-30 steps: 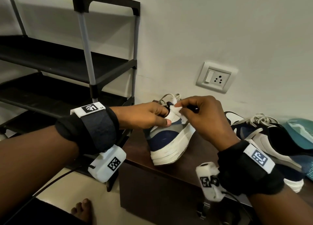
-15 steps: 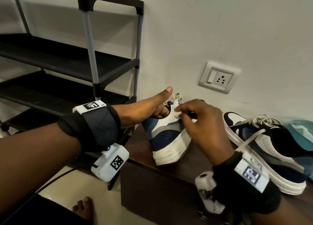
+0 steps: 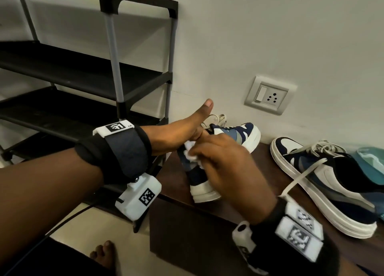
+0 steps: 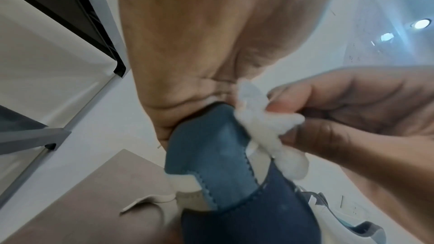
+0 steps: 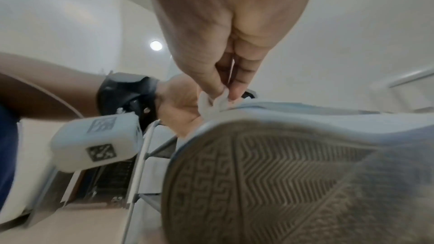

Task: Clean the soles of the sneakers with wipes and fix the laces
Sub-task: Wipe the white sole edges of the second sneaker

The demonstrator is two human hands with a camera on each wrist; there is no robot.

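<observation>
The navy, pale-blue and white suede sneaker (image 3: 226, 136) has a thick off-white sole edge, and its grey rubber outsole (image 5: 281, 173) carries a chevron and key-fret tread pattern. A crumpled white wipe (image 4: 265, 127) lies against its blue heel panel, which has zigzag-cut edges. The second low sneaker of navy, white and grey (image 3: 324, 182) has cream flat laces (image 3: 324, 147) and a black lining. The dark brown wooden surface (image 3: 259, 182) bears both. Black fabric wrist straps (image 3: 124, 151) hold white camera blocks printed with black-and-white square codes (image 3: 147, 196). The metal shoe rack of black shelves and grey tubes (image 3: 112, 47) stands against an off-white wall (image 3: 270, 26), which has a white switch-and-socket plate (image 3: 268, 96).
</observation>
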